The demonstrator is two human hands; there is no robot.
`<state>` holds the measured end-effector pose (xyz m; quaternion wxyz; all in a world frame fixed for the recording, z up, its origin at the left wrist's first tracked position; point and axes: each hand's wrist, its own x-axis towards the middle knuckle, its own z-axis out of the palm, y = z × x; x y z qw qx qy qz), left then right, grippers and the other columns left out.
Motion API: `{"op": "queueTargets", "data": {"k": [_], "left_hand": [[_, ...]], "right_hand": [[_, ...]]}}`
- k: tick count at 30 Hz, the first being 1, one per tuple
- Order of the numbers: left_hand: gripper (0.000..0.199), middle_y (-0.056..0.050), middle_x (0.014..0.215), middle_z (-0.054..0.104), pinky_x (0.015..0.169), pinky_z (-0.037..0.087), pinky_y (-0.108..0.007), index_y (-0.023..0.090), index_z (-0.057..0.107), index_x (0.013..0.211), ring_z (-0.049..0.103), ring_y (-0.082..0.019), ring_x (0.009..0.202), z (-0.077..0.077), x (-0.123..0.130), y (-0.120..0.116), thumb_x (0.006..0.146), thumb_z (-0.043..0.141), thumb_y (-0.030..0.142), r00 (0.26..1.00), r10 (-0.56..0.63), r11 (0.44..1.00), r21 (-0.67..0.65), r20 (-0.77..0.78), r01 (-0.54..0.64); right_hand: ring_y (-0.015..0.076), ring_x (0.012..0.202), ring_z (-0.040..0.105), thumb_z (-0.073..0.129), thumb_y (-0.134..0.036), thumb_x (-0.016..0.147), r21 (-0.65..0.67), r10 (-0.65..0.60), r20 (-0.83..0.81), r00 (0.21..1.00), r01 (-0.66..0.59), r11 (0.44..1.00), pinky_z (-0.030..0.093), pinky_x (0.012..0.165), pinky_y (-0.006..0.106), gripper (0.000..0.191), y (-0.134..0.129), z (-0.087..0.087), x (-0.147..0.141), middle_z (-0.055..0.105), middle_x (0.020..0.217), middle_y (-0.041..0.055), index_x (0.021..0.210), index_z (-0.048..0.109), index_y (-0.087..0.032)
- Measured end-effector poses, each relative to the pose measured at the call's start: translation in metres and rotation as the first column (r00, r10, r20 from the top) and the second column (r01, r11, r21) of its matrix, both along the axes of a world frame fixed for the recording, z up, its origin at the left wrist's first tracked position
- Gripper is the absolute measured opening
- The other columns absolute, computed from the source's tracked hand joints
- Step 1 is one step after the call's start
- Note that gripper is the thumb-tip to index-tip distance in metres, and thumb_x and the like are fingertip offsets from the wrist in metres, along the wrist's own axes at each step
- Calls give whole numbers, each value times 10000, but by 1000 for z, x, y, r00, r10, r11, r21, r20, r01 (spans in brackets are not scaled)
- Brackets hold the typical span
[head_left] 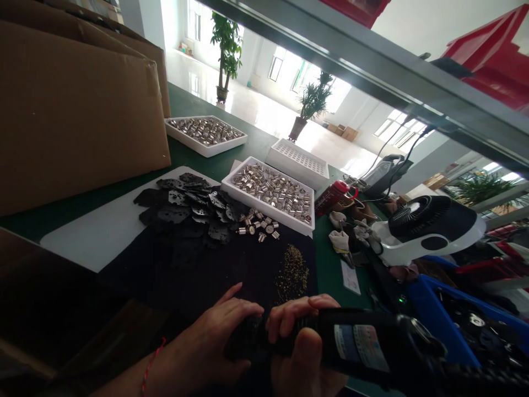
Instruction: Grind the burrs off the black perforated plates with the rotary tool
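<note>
Bottom centre: left hand (215, 332) half-curled about dark, shadowed part (245, 337), cannot tell if gripping. Just right: right hand (308, 353) wrapped firmly round black, cylindrical, labelled tool (366, 343).

Single head view, tilted, close above green workbench (328, 275), facing forward and down

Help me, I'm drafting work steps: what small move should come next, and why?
Probably tilt the left hand slightly to check alignment: it holds a dark piece near the front of the black tool gripped in the right hand, and shadow hides whether the two meet.
</note>
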<state>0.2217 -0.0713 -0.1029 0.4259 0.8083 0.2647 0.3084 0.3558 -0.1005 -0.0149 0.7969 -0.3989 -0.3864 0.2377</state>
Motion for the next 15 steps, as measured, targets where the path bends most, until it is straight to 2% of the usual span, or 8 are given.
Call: {"op": "queueTargets", "data": {"k": [9, 15], "left_hand": [[848, 12, 1326, 741, 1365, 284, -652, 336, 493, 1412, 741, -270, 1232, -12, 5, -1, 665, 795, 73, 999, 9, 999, 47, 53, -12], [788, 7, 1319, 747, 1375, 273, -631, 315, 527, 1355, 738, -270, 1242, -8, 5, 0, 654, 797, 79, 999, -4, 1000, 3, 45, 4]], "right_hand": [[100, 514, 575, 842, -473, 922, -40, 29, 33, 999, -27, 999, 520, 484, 221, 300, 1, -1, -1, 601, 696, -68, 1042, 677, -253], [93, 487, 569, 809, -478, 952, -65, 18, 35, 999, -16, 998, 520, 508, 219, 438, 1, -1, 0, 637, 684, -81, 1316, 653, -292]]}}
